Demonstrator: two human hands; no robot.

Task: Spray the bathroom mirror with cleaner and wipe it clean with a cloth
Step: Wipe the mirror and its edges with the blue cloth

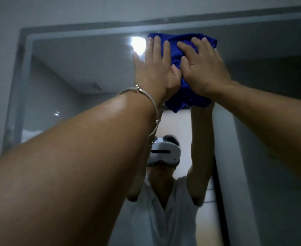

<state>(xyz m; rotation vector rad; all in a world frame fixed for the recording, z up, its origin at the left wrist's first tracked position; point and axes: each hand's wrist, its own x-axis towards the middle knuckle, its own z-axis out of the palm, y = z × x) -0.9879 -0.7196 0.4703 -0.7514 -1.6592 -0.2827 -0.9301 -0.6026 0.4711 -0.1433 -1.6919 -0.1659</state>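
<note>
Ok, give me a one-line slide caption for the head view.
Both hands, left hand and right hand, press a blue cloth against the top of the bathroom mirror.

Head view – upward, close to mirror [93, 68]

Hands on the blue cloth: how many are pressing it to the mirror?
2. The left hand covers the crumpled blue cloth on its left side; the right hand presses its right side, near the mirror's top edge.
</note>
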